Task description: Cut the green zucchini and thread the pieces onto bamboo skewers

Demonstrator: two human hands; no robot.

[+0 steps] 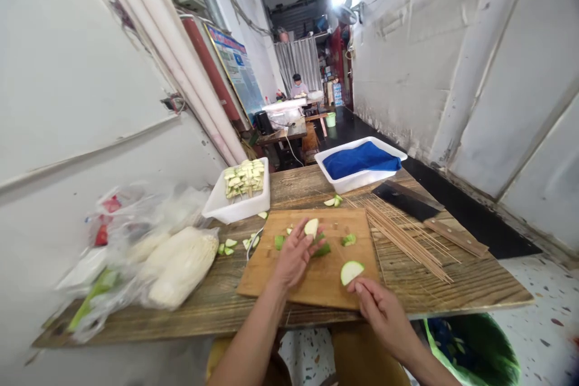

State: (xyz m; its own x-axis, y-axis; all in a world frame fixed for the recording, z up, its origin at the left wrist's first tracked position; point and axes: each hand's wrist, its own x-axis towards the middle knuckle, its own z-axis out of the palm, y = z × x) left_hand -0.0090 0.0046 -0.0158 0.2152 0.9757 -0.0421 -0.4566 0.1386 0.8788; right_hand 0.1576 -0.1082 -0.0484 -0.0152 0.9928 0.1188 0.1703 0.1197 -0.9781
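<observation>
At the left of the worktop (452,295) lie clear bags (172,259) of pale mushrooms. Right of them stands the first of two white trays (215,210), filled with skewered green-white pieces. On the single cutting board (316,283) at centre, the left hand (294,256) has its fingers closed on a pale slice (311,227). The right hand (384,313) touches a second slice (351,271) with its fingertips; whether it grips the slice is unclear. Further right lie loose skewers (407,244), one cleaver (425,211) and the other tray (353,182), which holds one blue cloth (362,160).
</observation>
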